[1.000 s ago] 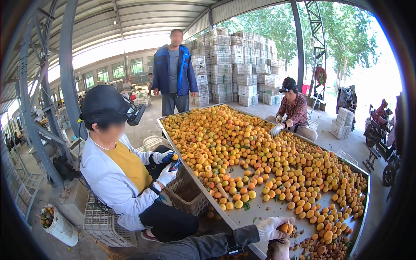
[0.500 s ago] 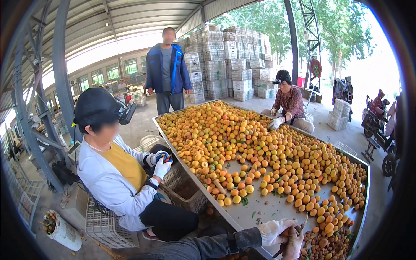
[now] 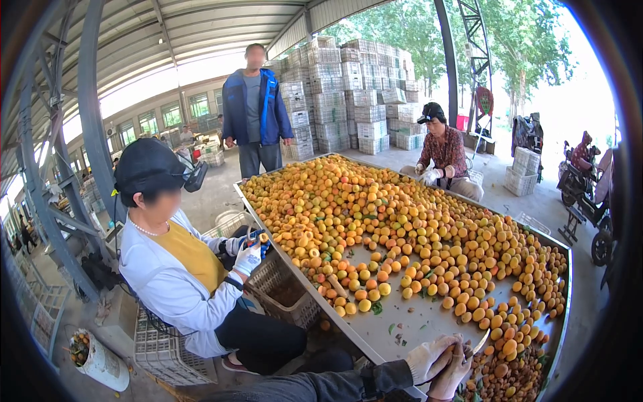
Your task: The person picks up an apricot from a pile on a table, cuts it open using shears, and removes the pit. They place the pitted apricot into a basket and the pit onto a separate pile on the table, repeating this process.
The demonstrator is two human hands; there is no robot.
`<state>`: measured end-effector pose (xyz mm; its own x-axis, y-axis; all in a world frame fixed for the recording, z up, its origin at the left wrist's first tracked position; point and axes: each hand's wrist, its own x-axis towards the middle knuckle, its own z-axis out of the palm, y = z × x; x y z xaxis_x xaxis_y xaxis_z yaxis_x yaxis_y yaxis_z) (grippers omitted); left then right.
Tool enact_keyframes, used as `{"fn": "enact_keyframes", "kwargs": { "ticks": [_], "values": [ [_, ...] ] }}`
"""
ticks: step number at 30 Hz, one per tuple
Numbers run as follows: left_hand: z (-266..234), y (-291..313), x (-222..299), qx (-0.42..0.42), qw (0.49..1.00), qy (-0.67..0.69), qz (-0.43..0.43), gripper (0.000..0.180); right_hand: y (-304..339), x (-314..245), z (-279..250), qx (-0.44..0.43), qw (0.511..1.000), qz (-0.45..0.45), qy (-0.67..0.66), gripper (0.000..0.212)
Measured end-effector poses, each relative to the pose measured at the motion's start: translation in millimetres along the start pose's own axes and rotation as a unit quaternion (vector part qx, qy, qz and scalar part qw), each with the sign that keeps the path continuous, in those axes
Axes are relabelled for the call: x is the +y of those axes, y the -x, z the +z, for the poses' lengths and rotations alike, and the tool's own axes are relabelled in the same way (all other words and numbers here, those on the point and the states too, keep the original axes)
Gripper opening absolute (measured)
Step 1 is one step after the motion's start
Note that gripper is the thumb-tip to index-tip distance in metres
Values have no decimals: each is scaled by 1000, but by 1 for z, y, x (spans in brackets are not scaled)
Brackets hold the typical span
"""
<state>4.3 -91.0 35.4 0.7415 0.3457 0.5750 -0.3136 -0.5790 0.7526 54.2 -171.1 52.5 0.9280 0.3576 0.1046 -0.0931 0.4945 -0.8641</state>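
Observation:
At the near edge of a metal sorting table (image 3: pixel 415 321), my two hands meet over its surface. My left hand (image 3: pixel 429 358), in a whitish glove below a grey sleeve, has its fingers closed against the right hand; whatever lies between them is hidden. My right hand (image 3: pixel 451 376) is closed around a small knife (image 3: pixel 481 342), whose curved blade sticks out up and to the right. Just beyond the hands lie loose apricots (image 3: pixel 473 303). A brown heap of apricot pits (image 3: pixel 501 371) sits beside my right hand.
A large apricot pile (image 3: pixel 348 194) covers the far table. At left a seated person (image 3: pixel 181 268) works with a fruit; another person (image 3: pixel 445 154) sits across, and one stands behind (image 3: pixel 256 107). Crates (image 3: pixel 284 295), a white bucket (image 3: pixel 100 362) and stacked crates (image 3: pixel 365 94) surround the table.
My hands have drawn closer together, and the knife blade has swung from upright to leaning right. The person across has pulled their hands back from the pile. The left worker's hands have shifted slightly.

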Motion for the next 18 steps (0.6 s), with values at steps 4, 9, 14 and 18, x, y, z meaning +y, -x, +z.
{"fn": "enact_keyframes", "kwargs": {
  "ticks": [4, 9, 14, 18],
  "values": [
    [-5, -3, 8, 10, 1000, 25, -2, 31, -3, 5, -11, -26, 999, -13, 42, 24],
    [14, 0, -3, 49, 997, 21, -61, 29, 1, -2, -9, -25, 994, -22, 103, 26],
    [16, 1, -2, 70, 996, 17, -57, 29, 6, -13, -7, -44, 969, -100, 220, 28],
    [15, 2, 7, 83, 992, 47, -88, 31, 5, -8, -11, -57, 925, -150, 344, 28]
  ]
}}
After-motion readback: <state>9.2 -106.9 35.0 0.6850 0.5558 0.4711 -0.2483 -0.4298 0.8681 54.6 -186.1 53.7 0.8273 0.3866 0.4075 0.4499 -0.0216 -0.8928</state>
